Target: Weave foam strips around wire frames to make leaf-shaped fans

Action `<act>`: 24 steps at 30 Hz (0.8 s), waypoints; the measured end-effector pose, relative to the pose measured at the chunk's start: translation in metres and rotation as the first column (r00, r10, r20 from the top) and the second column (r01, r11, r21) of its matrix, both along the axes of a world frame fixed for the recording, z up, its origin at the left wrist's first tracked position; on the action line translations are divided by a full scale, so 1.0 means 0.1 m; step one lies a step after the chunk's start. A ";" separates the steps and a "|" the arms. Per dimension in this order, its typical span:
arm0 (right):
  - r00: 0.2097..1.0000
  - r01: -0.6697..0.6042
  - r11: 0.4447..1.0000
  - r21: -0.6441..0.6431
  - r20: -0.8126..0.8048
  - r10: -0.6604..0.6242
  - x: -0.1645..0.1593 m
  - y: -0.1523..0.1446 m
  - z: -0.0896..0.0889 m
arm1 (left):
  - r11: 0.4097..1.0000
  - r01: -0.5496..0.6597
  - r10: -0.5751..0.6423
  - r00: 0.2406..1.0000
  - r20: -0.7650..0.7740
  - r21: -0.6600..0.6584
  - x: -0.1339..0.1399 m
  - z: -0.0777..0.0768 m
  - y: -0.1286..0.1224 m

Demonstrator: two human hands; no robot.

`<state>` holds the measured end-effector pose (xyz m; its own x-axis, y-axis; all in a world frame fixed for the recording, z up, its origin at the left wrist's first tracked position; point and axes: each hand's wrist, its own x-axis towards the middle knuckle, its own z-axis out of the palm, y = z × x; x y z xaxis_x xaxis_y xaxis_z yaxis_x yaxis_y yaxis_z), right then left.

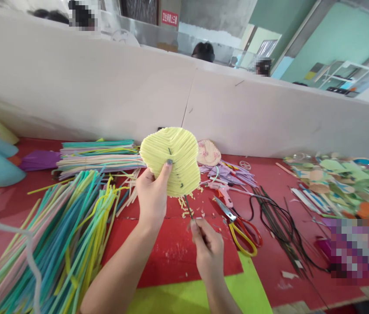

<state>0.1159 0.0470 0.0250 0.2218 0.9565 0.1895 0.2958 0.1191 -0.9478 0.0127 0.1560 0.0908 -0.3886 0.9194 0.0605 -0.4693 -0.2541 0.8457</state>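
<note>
My left hand [154, 185] grips a pale yellow fan-shaped piece [184, 161] made of pipe cleaners side by side, its thumb on the face. A dark green wire [187, 204] weaves through the middle of that piece in short stitches and comes out at its lower edge. My right hand [208, 242] pinches the lower part of this wire between thumb and fingers. Small yellow clippings [185, 207] lie on the table behind the piece. Scissors [237, 222] with yellow and red handles rest open to the right of my right hand.
Bundles of colored pipe cleaners [56, 235] cover the left side. A pink glue gun [225, 194], dark wires [278, 222] and a black cord lie right. Green cut-out pieces [344, 174] are heaped far right. A white partition [106, 87] stands behind; people's heads show beyond it.
</note>
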 end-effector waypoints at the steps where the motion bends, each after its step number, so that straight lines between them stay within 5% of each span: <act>1: 1.000 -0.001 1.000 0.002 0.001 0.001 0.00 0.00 0.00 | 1.000 0.003 -0.003 1.000 0.007 0.004 0.00 0.00 0.00; 17: 0.999 -0.019 1.000 -0.005 0.045 0.019 -0.02 0.01 0.02 | 1.000 0.021 -0.021 1.000 0.015 0.016 -0.03 0.01 0.01; 24: 0.969 -0.183 0.983 0.023 0.172 0.177 0.16 0.06 0.16 | 0.999 0.043 -0.043 0.999 0.003 0.003 -0.09 0.01 0.05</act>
